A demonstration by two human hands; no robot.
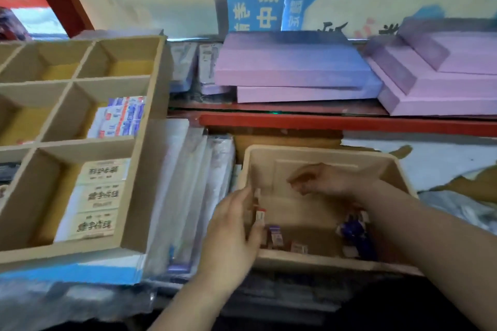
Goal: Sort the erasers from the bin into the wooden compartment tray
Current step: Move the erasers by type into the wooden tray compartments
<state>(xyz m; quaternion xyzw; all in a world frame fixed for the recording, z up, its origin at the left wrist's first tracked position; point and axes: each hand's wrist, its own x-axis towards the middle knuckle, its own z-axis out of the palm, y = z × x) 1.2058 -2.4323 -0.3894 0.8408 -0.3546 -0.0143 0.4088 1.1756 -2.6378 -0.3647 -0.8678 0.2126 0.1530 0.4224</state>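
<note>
The left hand (231,226) is at the lower middle of the frame, by the left wall of the bin (317,150). Its thumb and fingers pinch a little stack of erasers (258,212) with red and white wrappers. The stack looks loose. 1 could slip out and fall back in the bin. It could also drop among the plastic packs (188,196) that lie between the bin and the wooden tray (142,169) at the left of the frame.

The right hand (322,180) hangs over the middle of the bin with its fingers curled down. I cannot tell if it holds anything.

More loose erasers (277,236) lie at the bin's near side. 2 parts of the tray hold erasers: tan erasers (99,196) lower down, blue and white erasers (121,118) above. A wrong drop would mix the kinds.
</note>
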